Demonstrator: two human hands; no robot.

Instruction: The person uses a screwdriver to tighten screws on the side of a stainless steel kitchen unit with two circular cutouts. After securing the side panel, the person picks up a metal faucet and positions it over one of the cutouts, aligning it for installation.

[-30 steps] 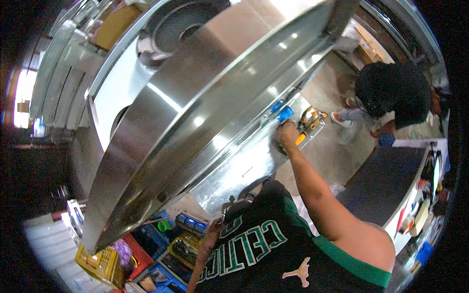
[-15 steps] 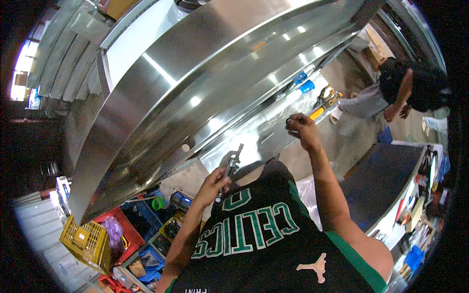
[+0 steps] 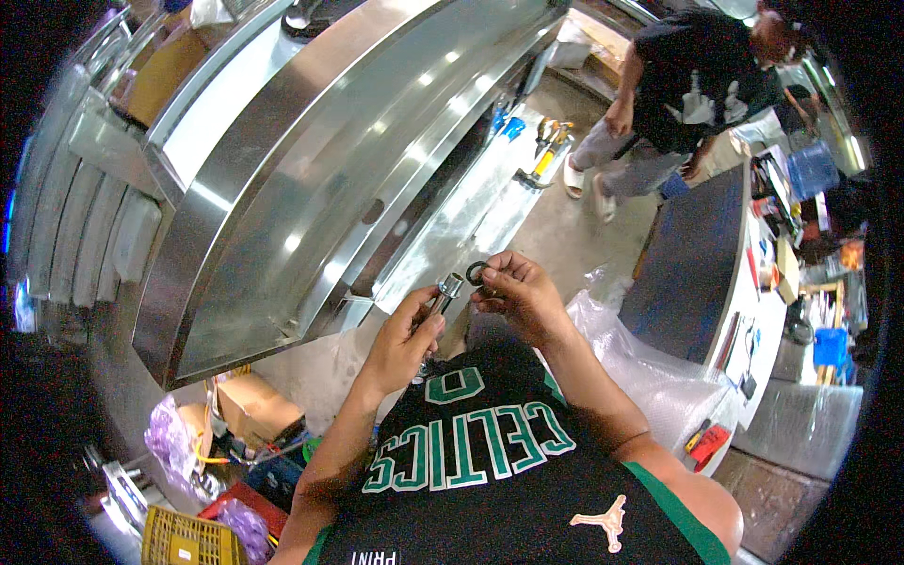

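Observation:
In front of my chest, my left hand (image 3: 400, 344) is closed around a short chrome tube fitting (image 3: 449, 286). Its wider open end points up and away from me. Just to the right, my right hand (image 3: 521, 294) pinches a black ring (image 3: 476, 273), which looks like a rubber washer, between thumb and fingertips. The ring is close beside the fitting's mouth, with a small gap between them. Beyond both hands leans a large stainless steel basin-like body (image 3: 348, 141), with a round hole in its inner wall.
A yellow-handled hammer (image 3: 543, 164) lies on a metal shelf (image 3: 499, 202) ahead. Another person (image 3: 702, 80) stands at the far right by a dark-topped bench (image 3: 683, 259). Bubble wrap (image 3: 650, 367) lies right of me. A yellow crate (image 3: 191, 539) and cardboard box (image 3: 254, 407) are lower left.
My right hand has come down and left with the black ring, close to the fitting. My left hand has raised the fitting slightly. The view has turned toward the right.

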